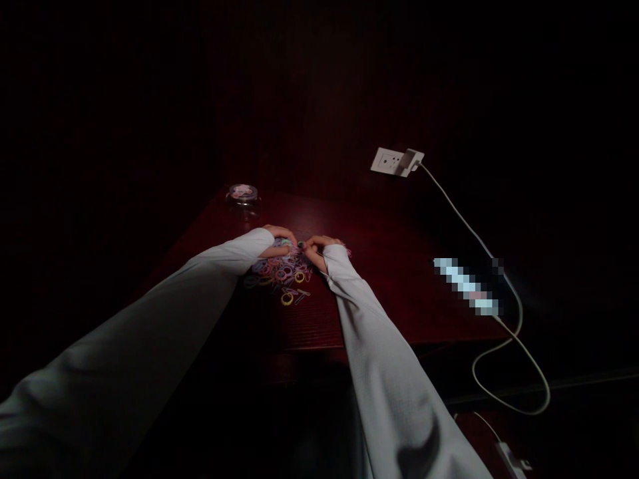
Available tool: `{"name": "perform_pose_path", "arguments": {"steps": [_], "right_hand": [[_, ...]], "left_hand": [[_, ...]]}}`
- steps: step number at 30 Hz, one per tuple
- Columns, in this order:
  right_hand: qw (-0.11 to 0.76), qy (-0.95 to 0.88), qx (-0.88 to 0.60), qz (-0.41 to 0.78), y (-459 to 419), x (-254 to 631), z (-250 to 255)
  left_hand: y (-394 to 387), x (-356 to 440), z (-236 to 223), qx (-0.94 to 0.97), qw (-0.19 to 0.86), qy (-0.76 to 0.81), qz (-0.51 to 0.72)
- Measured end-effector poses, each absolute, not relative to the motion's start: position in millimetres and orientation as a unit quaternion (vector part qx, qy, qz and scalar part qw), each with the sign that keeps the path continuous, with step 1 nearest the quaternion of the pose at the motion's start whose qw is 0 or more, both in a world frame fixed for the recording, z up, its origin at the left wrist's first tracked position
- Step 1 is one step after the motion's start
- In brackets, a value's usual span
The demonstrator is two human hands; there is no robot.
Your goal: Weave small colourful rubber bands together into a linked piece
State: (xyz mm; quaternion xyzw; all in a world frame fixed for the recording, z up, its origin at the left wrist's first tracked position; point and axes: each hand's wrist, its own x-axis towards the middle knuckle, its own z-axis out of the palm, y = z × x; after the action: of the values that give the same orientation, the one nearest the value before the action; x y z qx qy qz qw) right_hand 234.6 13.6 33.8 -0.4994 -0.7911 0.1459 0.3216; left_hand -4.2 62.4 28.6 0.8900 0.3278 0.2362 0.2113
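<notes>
A loose pile of small colourful hair ties (279,271) lies on the dark red table, mostly pink, purple and blue. My left hand (277,241) rests over the pile's far left side, its thumb and fingers apart with hair ties showing between them. Opposite it, my right hand (320,247) has thumb and fingertips drawn together at a small dark green hair tie (301,245). The fingertips are small and dim here. A yellow hair tie (287,299) lies at the near edge of the pile.
A clear round jar (243,201) with a lid stands at the table's far left. A wall socket (388,161) holds a charger. Its white cable (462,216) loops down past a blurred-out device (464,286) on the right. A power strip (510,459) sits lower right. The surroundings are very dark.
</notes>
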Motion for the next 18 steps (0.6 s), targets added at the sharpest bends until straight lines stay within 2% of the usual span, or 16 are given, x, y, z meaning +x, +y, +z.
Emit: {"name": "perform_pose_path", "arguments": {"steps": [18], "right_hand": [[0.279, -0.786, -0.504, 0.226, 16.3, 228.6, 27.3]], "left_hand": [[67.7, -1.0, 22.2, 0.886, 0.206, 0.335, 0.244]]}}
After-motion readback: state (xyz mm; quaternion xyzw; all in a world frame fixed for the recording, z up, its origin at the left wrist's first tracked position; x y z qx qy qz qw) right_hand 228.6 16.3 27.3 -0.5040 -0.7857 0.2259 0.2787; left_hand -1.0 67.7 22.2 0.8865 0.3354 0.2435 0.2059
